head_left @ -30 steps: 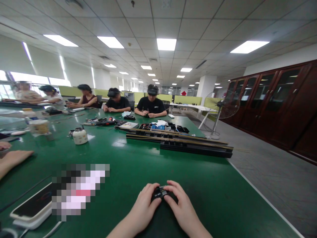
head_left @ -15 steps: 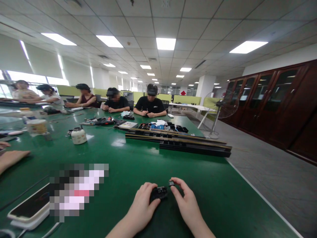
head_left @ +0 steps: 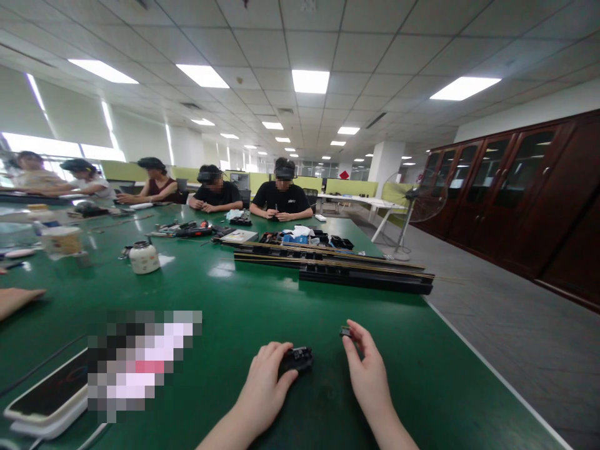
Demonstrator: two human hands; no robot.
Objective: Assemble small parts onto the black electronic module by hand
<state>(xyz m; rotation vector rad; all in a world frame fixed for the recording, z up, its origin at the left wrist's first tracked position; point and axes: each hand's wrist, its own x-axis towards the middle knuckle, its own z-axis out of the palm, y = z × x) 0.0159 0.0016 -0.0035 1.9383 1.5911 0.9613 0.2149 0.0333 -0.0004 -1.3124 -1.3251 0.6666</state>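
Observation:
My left hand [head_left: 267, 381] is closed around a black plastic housing [head_left: 299, 359], thumb on the near side and fingers over the top. Small parts show inside its upper face, too small to make out. To the right, my right hand [head_left: 368, 362] pinches a small dark rectangular piece [head_left: 345, 332] between thumb and fingertips. That piece is apart from the housing, a little higher over the green table [head_left: 225, 331]. What the piece is exactly, I cannot tell.
Long black rails [head_left: 365, 281] with thin brass-coloured rods lie across the table ahead. A white jar [head_left: 144, 257] and a phone [head_left: 51, 384] with cables are on the left. Tools [head_left: 187, 230] lie farther back. Several people sit around the table; one person's hand [head_left: 19, 301] rests at far left.
My right hand has moved right and slightly away from me with the small piece, widening the gap to the housing. My left hand keeps its hold on the housing.

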